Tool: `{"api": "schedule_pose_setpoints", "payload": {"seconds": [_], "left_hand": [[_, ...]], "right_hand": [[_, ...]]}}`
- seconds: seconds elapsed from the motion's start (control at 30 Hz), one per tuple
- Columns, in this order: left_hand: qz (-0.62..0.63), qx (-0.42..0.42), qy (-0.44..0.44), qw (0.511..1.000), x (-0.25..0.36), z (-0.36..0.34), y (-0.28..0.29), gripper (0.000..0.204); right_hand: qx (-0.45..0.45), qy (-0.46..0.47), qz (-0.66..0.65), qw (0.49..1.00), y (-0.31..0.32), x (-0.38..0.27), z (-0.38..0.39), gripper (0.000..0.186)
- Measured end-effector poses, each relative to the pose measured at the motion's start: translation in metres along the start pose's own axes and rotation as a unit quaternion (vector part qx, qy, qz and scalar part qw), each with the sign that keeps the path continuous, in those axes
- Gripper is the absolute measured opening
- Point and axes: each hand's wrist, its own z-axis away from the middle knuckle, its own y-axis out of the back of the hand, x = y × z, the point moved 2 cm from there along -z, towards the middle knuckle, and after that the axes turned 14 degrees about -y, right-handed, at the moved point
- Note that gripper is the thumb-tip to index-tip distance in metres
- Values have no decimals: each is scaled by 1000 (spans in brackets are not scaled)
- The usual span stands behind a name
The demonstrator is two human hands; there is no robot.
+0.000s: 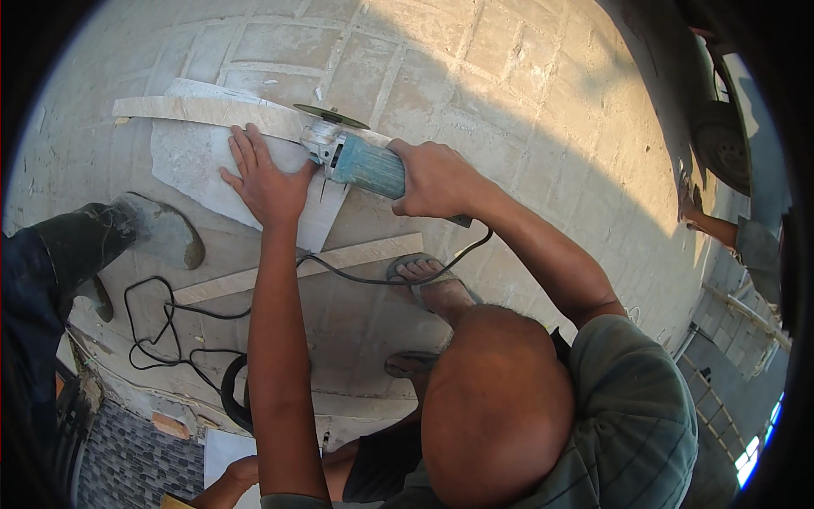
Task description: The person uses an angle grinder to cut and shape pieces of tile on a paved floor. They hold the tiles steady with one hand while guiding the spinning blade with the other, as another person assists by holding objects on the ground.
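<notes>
My left hand (270,182) rests with spread fingers on a pale, irregular stone slab (186,165) and a narrow beige strip (170,109) lying across it. My right hand (432,178) grips the teal body of an angle grinder (365,170), whose thin disc (331,114) sits above the silver head, near the strip's right part. The grinder's head is beside my left thumb. A second beige strip (220,284) lies below the slab, with the black power cord (356,276) crossing over it.
Another person's rubber boots (161,229) stand at left. My sandaled foot (424,280) is below the grinder. Coiled cord (153,339) lies lower left. At right are another person's bare foot (695,208) and a vehicle wheel (721,148) on the sunlit paving (543,102).
</notes>
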Motion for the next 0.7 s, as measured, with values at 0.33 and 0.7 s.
{"api": "schedule_pose_setpoints", "payload": {"seconds": [0.33,0.7], "left_hand": [[-7,-11,-5,1000,0,0,-2,122],[-4,4,-11,1000,0,1,-3,121]], "right_hand": [[19,14,-4,1000,-5,9,1,64],[13,1,-5,1000,-3,11,6,67]]}}
